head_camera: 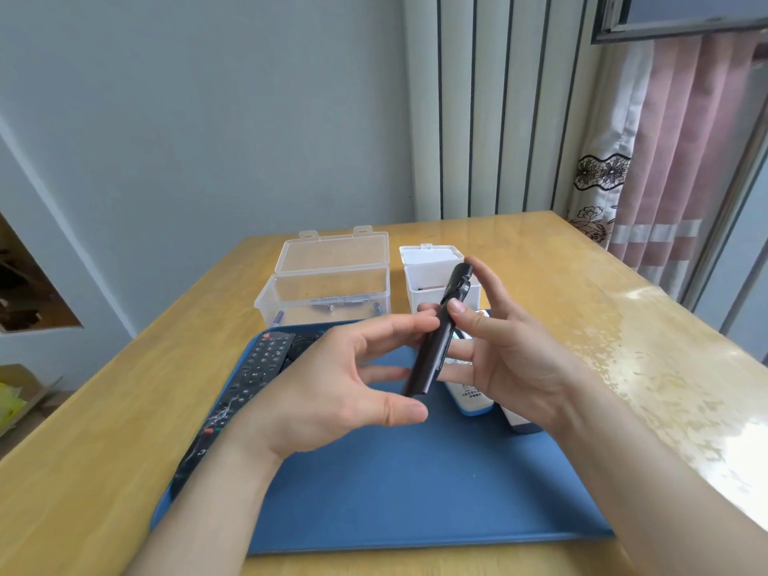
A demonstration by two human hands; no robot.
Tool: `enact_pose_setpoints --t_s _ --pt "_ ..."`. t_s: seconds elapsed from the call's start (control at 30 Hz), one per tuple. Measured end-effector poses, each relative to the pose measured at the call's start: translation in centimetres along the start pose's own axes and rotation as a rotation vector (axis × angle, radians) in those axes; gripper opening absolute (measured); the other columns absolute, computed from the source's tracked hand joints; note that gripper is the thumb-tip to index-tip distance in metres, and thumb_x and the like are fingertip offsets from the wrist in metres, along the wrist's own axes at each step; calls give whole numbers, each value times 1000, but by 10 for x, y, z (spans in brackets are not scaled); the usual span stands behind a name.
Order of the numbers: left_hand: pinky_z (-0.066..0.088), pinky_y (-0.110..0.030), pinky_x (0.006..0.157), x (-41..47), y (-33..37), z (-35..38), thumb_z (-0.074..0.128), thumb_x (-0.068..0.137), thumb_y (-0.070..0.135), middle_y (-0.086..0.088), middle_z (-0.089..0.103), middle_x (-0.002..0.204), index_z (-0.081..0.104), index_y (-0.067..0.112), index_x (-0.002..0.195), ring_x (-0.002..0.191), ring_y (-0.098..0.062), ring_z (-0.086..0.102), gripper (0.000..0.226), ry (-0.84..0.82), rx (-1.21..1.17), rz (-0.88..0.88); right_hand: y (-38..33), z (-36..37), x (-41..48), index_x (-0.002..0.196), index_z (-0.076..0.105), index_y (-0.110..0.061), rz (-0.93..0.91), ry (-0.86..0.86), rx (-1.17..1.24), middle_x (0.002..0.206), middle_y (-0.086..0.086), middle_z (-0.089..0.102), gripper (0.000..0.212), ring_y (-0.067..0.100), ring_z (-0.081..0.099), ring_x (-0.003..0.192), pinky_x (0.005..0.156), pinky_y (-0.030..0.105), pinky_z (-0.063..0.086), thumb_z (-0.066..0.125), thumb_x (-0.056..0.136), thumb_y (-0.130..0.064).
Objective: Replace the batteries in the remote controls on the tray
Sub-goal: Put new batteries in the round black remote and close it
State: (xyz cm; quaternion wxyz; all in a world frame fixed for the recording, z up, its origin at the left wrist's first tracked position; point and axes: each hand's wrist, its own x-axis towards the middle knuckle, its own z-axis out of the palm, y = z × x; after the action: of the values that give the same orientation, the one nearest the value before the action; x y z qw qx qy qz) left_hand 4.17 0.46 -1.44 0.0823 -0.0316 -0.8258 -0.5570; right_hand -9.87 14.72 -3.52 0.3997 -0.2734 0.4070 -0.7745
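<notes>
Above the blue tray (395,492), the right hand (511,359) pinches the slim black remote (432,351), thumb in front, fingers behind. The left hand (324,392), fingers loosely spread, touches its lower half. A long black remote (249,376) lies on the tray's left, with the clear box (324,297) beyond.

Behind the tray (395,492) stand a box (291,299), left — and a tub (424,299), right.
</notes>
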Motion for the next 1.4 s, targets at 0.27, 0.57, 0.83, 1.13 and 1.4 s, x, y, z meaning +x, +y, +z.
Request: enact_pose_setpoints --t_s 0.27,0.57,0.83,1.13,1.4 --pt "44 -29 105 -1 0 -3 70 70 -6 14 53 140 54 21 134 131 -4 47 71 10 10 40 1 3 0 135 45 -41 -14 -58 -9 110 23 67 65 41 69 92 74 48 56 64 83 -7" --pt "54 -25 87 2 1 0 76 68 -15 14 66 123 65 24 121 115 -5 61 66 94 3 -8 4 3 4 138 42 -36 -62 77 -26 113 25 68 71 38 71 87 76 48 58 69 78 -11" --pt "46 -18 79 3 4 -2 87 45 26 33 61 119 69 47 104 114 4 56 65 185 219 26 1 9 -1 135 44 -41 -41 23 -39 113 29 67 70 42 71 90 70 41 59 67 77 -8" --pt "40 -15 74 4 0 1 84 37 42 25 63 118 65 50 106 104 -6 58 72 201 294 105 -3 9 -6 135 43 -46 11 -53 -93 121 34 61 68 45 67 103 75 43 58 64 82 -8" --pt "53 -28 88 1 0 0 80 67 22 13 61 126 50 38 134 108 -11 63 75 107 31 -24 0 22 -3 133 45 -41 -118 218 -480 98 18 73 70 31 73 85 67 45 61 79 76 -20"
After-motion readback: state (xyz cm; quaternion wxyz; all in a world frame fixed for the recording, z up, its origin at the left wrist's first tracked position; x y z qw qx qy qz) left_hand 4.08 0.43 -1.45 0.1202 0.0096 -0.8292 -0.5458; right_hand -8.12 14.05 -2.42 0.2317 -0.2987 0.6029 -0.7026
